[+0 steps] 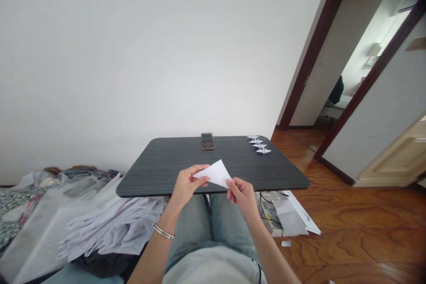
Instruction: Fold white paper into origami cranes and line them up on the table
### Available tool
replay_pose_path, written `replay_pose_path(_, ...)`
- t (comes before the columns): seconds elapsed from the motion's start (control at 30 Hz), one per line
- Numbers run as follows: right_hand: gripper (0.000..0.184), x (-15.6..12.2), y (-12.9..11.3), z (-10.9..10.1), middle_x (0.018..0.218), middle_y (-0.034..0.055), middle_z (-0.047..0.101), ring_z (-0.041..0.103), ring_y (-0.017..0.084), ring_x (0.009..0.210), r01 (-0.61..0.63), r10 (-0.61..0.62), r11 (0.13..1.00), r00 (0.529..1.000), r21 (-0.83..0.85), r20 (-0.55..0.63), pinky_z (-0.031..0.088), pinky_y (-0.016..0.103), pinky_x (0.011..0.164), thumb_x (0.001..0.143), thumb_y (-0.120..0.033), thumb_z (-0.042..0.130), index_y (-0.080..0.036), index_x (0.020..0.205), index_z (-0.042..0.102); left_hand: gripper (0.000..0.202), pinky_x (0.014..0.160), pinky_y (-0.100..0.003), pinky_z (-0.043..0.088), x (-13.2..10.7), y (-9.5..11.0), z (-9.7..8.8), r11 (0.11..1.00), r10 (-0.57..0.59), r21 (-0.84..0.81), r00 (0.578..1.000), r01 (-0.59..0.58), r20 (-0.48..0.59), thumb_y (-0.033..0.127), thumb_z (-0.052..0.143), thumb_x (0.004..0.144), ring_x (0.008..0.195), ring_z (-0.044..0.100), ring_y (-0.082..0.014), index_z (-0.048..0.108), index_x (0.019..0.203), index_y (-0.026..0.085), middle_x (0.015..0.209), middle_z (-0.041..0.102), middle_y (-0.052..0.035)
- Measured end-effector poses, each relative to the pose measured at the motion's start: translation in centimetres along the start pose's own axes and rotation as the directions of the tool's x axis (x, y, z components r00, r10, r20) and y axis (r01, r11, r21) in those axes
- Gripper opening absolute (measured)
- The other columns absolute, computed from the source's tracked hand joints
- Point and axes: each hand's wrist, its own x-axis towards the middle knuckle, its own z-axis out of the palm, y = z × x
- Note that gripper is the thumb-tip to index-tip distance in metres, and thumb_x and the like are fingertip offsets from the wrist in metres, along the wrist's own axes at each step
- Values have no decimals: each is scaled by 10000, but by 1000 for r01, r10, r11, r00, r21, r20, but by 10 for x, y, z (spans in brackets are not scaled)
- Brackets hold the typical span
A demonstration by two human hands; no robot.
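A white sheet of paper folded into a triangle is held up over the front edge of the dark table, one corner pointing away from me. My left hand pinches its left corner between thumb and fingers. At the right corner, my right hand grips the paper with thumb on top and fingers curled below. Several white folded paper cranes stand in a row near the table's far right corner, apart from both hands.
The dark wood-grain table stands against a white wall. A phone lies at its back edge. Clothes and bags are heaped at the left. Below the right side are papers and cables. A doorway opens at the right.
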Motion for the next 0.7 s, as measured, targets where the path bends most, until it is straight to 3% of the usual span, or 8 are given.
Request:
replay_pose_path(0.1, 419, 1, 0, 0, 401, -19, 540, 386, 58, 303, -27, 27, 999, 999, 27, -21, 246, 178, 331, 744, -509, 596, -172, 522, 482, 402, 600, -226, 557, 0, -1, 0, 1000, -15, 10, 1000, 15, 3, 221, 739, 617, 694, 631, -139, 679, 1006, 136, 918, 705, -55)
replay_pose_path(0.27, 335, 4, 1, 0, 469, 5, 620, 461, 77, 331, -57, 55, 998, 997, 38, 54, 301, 181, 344, 672, -457, 682, -161, 581, 556, 378, 589, -225, 556, 2, -6, 1, 999, -28, 18, 999, 28, -20, 241, 727, 629, 690, 643, -144, 688, 983, 114, 959, 705, -74)
replay_pose_path(0.5, 339, 5, 2, 0, 439, -7, 585, 437, 69, 333, -39, 39, 999, 999, 0, 38, 280, 181, 355, 717, -424, 644, -163, 533, 530, 359, 560, -225, 554, 4, -12, 4, 999, -32, 6, 998, 32, -55, 261, 721, 631, 645, 629, -132, 698, 954, 105, 936, 706, -79)
replay_pose_path(0.7, 350, 6, 2, 0, 411, -22, 549, 430, 68, 330, -38, 38, 999, 999, -15, 0, 285, 186, 368, 730, -402, 637, -166, 508, 505, 488, 604, -230, 550, 3, -16, 5, 998, -49, -26, 998, 49, 32, 223, 757, 587, 642, 621, -119, 648, 1051, 124, 874, 689, -44)
